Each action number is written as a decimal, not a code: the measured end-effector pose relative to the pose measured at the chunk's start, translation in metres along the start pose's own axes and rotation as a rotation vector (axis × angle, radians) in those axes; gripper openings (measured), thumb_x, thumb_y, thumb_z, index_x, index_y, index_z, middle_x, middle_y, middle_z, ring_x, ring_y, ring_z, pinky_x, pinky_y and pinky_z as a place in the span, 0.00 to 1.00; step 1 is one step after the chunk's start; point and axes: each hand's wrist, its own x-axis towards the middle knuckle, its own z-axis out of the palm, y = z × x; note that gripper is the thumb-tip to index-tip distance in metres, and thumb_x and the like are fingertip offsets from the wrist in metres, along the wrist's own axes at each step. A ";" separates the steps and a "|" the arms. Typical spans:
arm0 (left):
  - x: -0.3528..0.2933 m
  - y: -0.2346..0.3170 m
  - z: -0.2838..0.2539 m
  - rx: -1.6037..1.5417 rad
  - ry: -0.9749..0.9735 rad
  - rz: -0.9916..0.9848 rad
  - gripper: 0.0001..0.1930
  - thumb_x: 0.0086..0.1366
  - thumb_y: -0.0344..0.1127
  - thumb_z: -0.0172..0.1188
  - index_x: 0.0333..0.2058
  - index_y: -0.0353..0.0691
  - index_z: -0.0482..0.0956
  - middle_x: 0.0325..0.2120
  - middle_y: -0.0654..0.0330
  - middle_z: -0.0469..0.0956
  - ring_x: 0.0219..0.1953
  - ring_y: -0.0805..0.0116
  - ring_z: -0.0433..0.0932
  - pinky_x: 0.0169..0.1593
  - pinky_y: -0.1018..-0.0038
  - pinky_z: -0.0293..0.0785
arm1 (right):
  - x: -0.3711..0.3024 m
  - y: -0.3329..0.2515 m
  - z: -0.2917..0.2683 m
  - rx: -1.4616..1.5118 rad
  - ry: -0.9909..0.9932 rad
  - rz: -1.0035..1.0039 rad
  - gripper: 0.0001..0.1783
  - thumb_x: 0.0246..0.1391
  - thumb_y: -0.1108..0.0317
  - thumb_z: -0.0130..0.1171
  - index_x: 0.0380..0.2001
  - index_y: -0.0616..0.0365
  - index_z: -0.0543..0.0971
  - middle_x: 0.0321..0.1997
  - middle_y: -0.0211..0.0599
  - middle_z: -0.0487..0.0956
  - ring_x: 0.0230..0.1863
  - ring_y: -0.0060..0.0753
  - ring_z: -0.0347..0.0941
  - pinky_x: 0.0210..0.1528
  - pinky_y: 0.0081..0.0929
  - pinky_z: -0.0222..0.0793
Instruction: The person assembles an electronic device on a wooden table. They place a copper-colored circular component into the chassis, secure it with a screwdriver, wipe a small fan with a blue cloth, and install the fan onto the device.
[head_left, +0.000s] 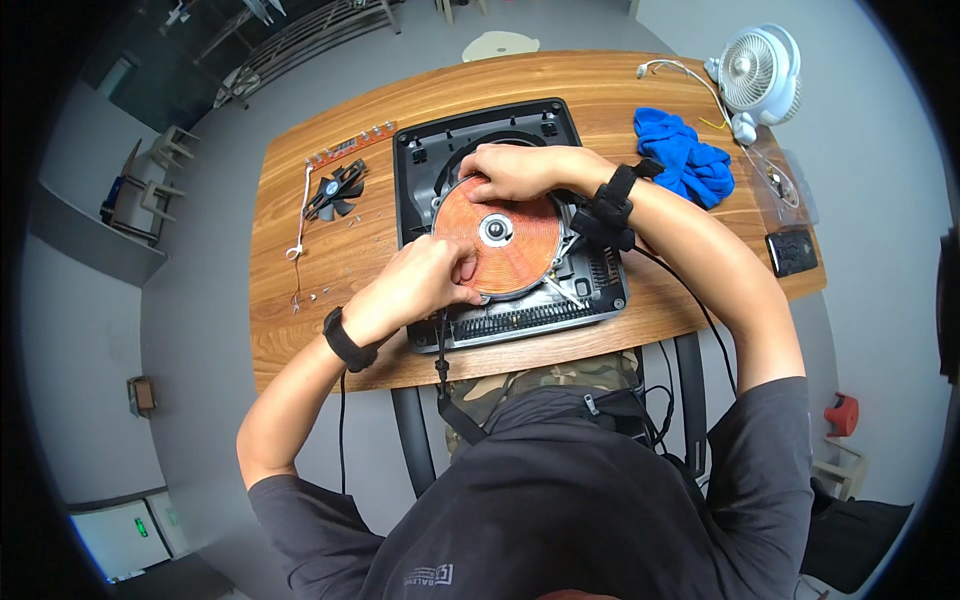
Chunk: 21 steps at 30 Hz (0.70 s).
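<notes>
So, tabletop, left end: cooling fan [337, 190] with black blades lies loose next to the narrow circuit board [350, 146]; small pale bits [320, 294] near them, too small to identify. Probably parked there to stay clear of the housing.

Left hand: closed, fingers and thumb pinching the near-left rim of the induction coil. Likely an edge grip to steady that side.

Black housing: open shell [408, 165] flat on the tabletop [285, 340], right in front of the person. Long axis runs away from the body, far end leaning slightly left. Central spot presumably keeps both hands in easy reach.

Induction coil: copper-wound disc [520, 262] over the middle of the housing, winding face and hub up. Round, so no long axis. Seated or lifted: can't tell.

Right hand [510, 172]: gripping the far rim, thumb on the winding, opposite the left hand [425, 275]; looks like a two-sided hold for balance.

Right end: blue cloth [685, 160], then white desk fan [750, 72], black flat case [791, 253] nearer the edge; seemingly pushed aside for room.
</notes>
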 end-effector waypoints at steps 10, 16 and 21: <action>0.012 0.013 -0.005 0.091 -0.117 -0.152 0.20 0.49 0.44 0.80 0.25 0.39 0.76 0.21 0.51 0.80 0.31 0.49 0.82 0.35 0.58 0.74 | 0.001 0.006 -0.004 -0.019 -0.066 0.004 0.23 0.66 0.59 0.58 0.55 0.65 0.79 0.52 0.55 0.82 0.54 0.52 0.79 0.58 0.39 0.73; 0.020 0.007 -0.006 0.067 -0.181 -0.110 0.21 0.49 0.45 0.80 0.26 0.39 0.77 0.22 0.51 0.81 0.33 0.47 0.82 0.36 0.58 0.74 | -0.003 0.024 -0.016 0.097 -0.053 -0.003 0.19 0.68 0.63 0.54 0.55 0.63 0.80 0.52 0.49 0.84 0.54 0.45 0.80 0.58 0.36 0.73; 0.023 0.007 -0.011 0.047 -0.236 -0.109 0.22 0.48 0.42 0.81 0.25 0.36 0.76 0.20 0.53 0.78 0.27 0.51 0.80 0.33 0.61 0.72 | -0.006 0.032 -0.011 0.174 -0.075 0.005 0.19 0.58 0.74 0.62 0.54 0.62 0.80 0.51 0.46 0.85 0.53 0.41 0.81 0.57 0.35 0.76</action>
